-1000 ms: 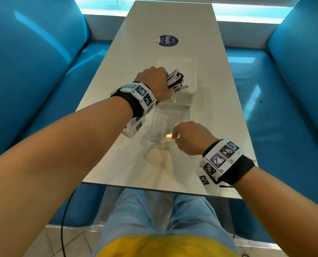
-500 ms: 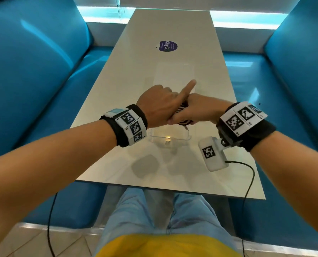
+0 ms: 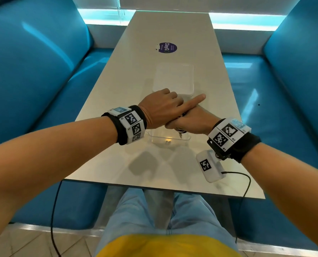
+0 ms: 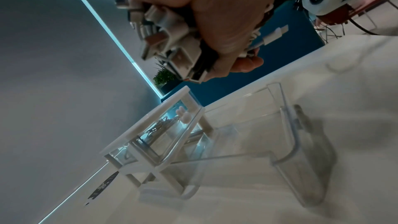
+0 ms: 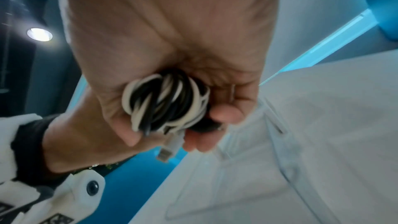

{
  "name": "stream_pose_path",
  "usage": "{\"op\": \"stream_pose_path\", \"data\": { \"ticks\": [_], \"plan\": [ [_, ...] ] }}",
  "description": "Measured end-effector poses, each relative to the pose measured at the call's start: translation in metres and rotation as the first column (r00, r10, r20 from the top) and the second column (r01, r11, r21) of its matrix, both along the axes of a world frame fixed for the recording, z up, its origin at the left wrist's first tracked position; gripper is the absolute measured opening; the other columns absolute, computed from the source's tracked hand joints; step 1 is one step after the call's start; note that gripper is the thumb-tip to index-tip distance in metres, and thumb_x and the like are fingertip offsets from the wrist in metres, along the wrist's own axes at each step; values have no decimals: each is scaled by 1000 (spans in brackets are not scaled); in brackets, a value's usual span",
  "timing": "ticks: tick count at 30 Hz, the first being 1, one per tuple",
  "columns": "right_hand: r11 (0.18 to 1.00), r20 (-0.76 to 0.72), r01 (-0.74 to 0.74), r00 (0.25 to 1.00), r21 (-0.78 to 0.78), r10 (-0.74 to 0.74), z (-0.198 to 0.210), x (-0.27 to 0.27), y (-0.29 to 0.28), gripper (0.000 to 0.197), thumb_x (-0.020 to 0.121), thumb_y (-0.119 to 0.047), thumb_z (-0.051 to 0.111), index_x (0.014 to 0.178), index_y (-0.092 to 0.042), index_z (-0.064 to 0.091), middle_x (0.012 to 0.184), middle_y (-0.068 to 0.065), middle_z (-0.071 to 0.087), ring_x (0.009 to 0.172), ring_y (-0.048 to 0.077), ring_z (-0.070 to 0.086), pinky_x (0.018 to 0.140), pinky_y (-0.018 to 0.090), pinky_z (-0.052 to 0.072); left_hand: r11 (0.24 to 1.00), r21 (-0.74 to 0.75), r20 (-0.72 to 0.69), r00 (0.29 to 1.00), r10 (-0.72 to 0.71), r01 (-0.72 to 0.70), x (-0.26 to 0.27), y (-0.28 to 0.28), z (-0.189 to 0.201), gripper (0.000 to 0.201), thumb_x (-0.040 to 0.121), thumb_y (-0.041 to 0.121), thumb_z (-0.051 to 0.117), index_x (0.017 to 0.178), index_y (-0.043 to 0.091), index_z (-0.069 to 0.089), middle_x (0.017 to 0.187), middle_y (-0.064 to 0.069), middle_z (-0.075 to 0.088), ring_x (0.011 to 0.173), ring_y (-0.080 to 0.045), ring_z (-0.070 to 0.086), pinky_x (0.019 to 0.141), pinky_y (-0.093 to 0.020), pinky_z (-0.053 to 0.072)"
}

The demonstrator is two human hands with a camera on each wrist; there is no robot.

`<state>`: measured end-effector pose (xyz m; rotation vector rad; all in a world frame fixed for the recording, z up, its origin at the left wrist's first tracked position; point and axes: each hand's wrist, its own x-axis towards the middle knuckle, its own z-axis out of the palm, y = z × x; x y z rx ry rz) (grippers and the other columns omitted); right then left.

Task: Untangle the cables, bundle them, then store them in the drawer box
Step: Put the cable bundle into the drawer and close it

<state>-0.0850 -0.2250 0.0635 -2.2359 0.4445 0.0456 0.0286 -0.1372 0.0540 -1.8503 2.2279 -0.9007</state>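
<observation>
A coiled bundle of black and white cables (image 5: 165, 101) hangs above the pulled-out clear drawer (image 3: 170, 140). My left hand (image 3: 160, 108) grips the bundle from above, its index finger pointing straight out to the right. My right hand (image 3: 191, 121) lies under the left and curls round the same bundle. In the head view only a bit of the cable bundle (image 3: 180, 129) shows below the hands. White plugs stick out of the cable bundle (image 4: 172, 40) in the left wrist view. The white-topped drawer box (image 3: 173, 78) stands just beyond the hands; the drawer (image 4: 284, 125) looks empty.
The pale table (image 3: 154, 173) carries a round purple sticker (image 3: 168, 47) at its far end. Blue benches (image 3: 43, 71) flank it on both sides. A black wire runs from the right wrist camera (image 3: 209, 166) over the table's near edge.
My right hand has left the drawer front and come up to grip the bundle. My left hand has brought the bundle from over the box top back above the open drawer.
</observation>
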Motion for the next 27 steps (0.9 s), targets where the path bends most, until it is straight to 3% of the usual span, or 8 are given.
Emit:
{"op": "stream_pose_path", "data": {
  "ticks": [4,8,10,12,14,17,21,27],
  "plan": [
    [997,27,45,999,59,-46,-9,-6,1,14,78,-14,70,74,-5,60,69,11,58,64,18,54,62,35,45,996,3,24,996,-84,84,5,-2,-8,81,75,7,64,145,14,23,68,-5,59,57,-24,52,57,-32,45],
    [979,60,138,987,152,-148,-22,-7,0,15,75,-19,69,88,-15,62,78,4,66,71,17,62,65,34,53,985,52,-235,960,-150,166,11,-9,-7,95,70,13,79,144,24,20,100,-17,61,69,-30,62,58,-36,52],
    [973,18,190,981,131,-194,-29,-7,-7,23,72,-22,69,94,-19,64,82,3,69,74,18,66,64,34,55,973,195,-354,934,-45,120,16,-12,-4,118,57,22,90,147,28,12,119,-19,55,102,-35,59,79,-43,54],
    [972,-62,233,971,10,-232,-33,-8,-14,23,70,-28,68,90,-18,64,75,1,66,70,19,64,58,28,47,950,312,-378,913,150,-27,29,-13,3,129,52,37,91,151,28,9,138,-15,43,134,-34,34,108,-47,35],
    [962,-107,255,958,-93,-264,-36,-10,-19,28,67,-33,67,89,-16,63,75,3,66,70,21,64,58,27,44,922,336,-379,869,318,-190,45,-10,11,122,56,50,86,152,26,15,150,-11,32,145,-33,12,117,-47,16],
    [937,-144,277,939,-212,-311,-37,-10,-21,31,69,-34,67,92,-15,58,83,5,65,78,25,63,62,28,46,863,395,-437,761,479,-315,65,-4,5,101,67,56,77,150,29,25,157,-10,24,147,-32,5,119,-45,8],
    [904,-191,272,919,-329,-346,-38,-5,-18,32,72,-33,65,94,-14,52,87,5,58,82,27,59,67,29,45,840,442,-565,630,533,-314,68,7,-19,80,82,32,72,148,34,27,156,-9,27,144,-28,24,116,-44,23],
    [846,-215,201,914,-494,-343,-43,9,-12,32,79,-39,64,92,-18,44,88,3,50,81,24,49,70,31,41,858,309,-517,685,513,-409,55,4,-21,52,95,22,51,144,36,39,140,-8,46,125,-29,42,101,-43,40]
  ]
}}
